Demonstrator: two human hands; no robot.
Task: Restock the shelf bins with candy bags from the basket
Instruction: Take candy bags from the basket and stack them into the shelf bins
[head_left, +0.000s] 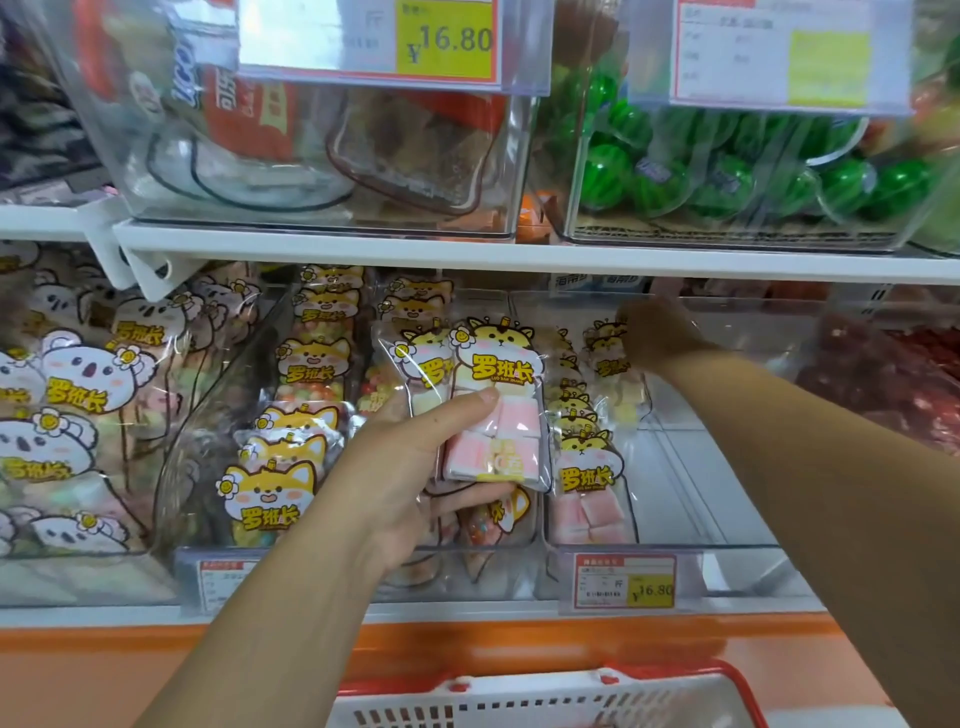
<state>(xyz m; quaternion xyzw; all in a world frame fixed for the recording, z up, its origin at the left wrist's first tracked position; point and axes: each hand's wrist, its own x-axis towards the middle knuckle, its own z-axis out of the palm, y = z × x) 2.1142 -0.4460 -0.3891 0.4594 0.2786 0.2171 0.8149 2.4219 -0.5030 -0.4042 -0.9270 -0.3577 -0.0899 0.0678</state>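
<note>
I see my left hand gripping a clear marshmallow bag, pink and white cubes under a yellow cartoon-animal header, with the thumb across its front. It stands upright before the shelf, header up, long axis vertical. My right hand reaches into the clear bin, too blurred to tell its grip.
</note>
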